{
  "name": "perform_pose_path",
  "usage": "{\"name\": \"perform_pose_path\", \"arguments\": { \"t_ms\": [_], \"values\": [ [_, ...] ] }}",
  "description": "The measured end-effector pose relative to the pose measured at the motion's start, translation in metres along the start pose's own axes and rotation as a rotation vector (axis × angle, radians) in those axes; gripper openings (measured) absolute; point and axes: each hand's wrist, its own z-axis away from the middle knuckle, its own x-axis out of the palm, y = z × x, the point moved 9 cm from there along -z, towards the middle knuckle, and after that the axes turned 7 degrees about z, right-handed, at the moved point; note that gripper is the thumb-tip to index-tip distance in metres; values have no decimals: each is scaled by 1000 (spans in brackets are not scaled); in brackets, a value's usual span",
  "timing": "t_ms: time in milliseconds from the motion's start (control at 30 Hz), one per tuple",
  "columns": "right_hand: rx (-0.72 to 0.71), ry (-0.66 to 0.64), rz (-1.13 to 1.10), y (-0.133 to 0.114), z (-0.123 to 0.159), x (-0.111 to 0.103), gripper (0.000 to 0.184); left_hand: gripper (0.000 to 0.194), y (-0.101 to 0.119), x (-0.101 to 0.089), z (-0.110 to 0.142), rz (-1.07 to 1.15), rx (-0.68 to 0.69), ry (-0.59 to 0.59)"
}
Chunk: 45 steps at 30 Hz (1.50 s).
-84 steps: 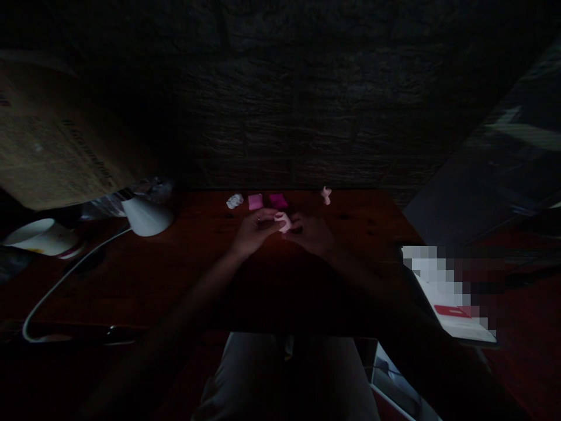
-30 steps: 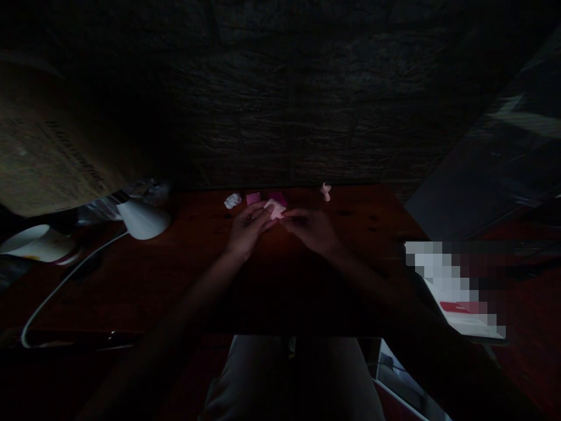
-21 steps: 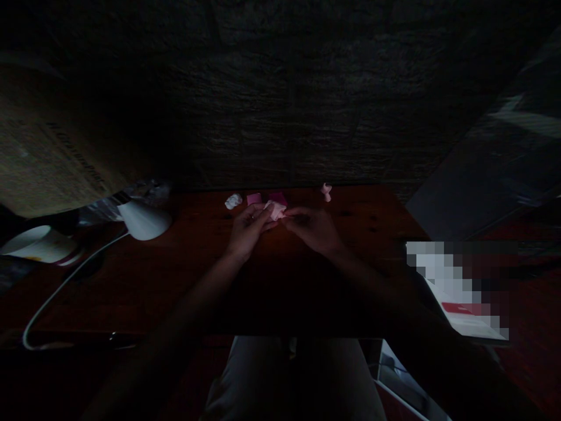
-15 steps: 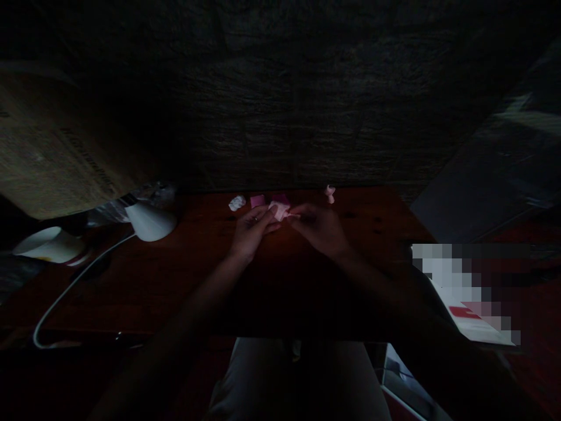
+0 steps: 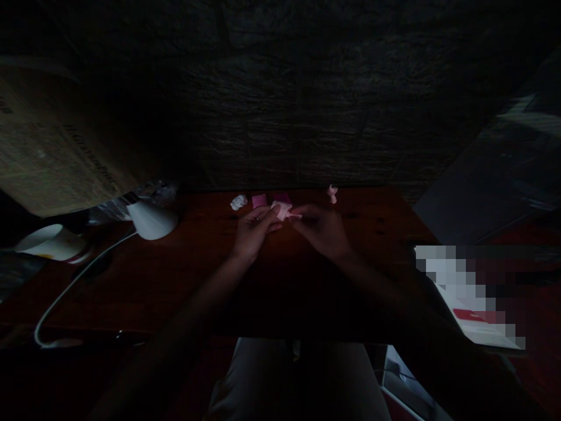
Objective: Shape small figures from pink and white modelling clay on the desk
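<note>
Between the thumb and fingers of my left hand [image 5: 250, 234] is a pale pink piece [image 5: 280, 209], soft or paper-like; the dim light hides its exact kind. My right hand [image 5: 325, 231] pinches a thin end of the same piece on its right side. Just beyond my fingers lie a pink square [image 5: 259, 201] and a darker magenta square [image 5: 283, 197], the latter partly covered by the held piece. A crumpled whitish lump [image 5: 239, 202] rests to their left. Farther right, a small twisted pink piece [image 5: 332, 193] stands near the wall.
The wooden table [image 5: 197, 280] meets a dark textured wall [image 5: 298, 105]. At left are a white cone-shaped lamp [image 5: 153, 222] with its cable [image 5: 83, 272], a paper cup [image 5: 52, 242] and a brown printed paper bag [image 5: 56, 140]. A white and red object [image 5: 471, 316] sits at right.
The view has shifted slightly, so everything appears a little to the right. Both hands keep their hold on the pale pink piece, with its thin end showing slightly more at my right fingertips.
</note>
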Motion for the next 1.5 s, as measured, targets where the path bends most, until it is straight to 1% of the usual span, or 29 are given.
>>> {"name": "perform_pose_path", "arguments": {
  "t_ms": [267, 467, 633, 833, 1067, 1367, 1500],
  "values": [
    [17, 5, -9, 2, 0, -2, 9, 35, -2, -1, 0, -31, -16, -7],
    [-21, 18, 58, -6, 2, -2, 11, 38, -5, 0, 0, 10, -51, -8],
    [-67, 49, 101, -9, 3, -3, 9, 40, -1, 2, 1, -21, -12, -7],
    [-107, 56, 128, -13, 3, -5, 10, 35, 1, 4, 3, -28, 8, -19],
    [-74, 69, 114, -9, 4, -3, 9, 36, -2, 1, 3, -13, -9, 1],
    [-152, 72, 205, -16, 4, -4, 10, 35, -3, 4, 3, -31, -28, -29],
    [-139, 70, 183, -13, 4, -3, 10, 36, -5, 2, 2, -24, -43, -23]
  ]
}}
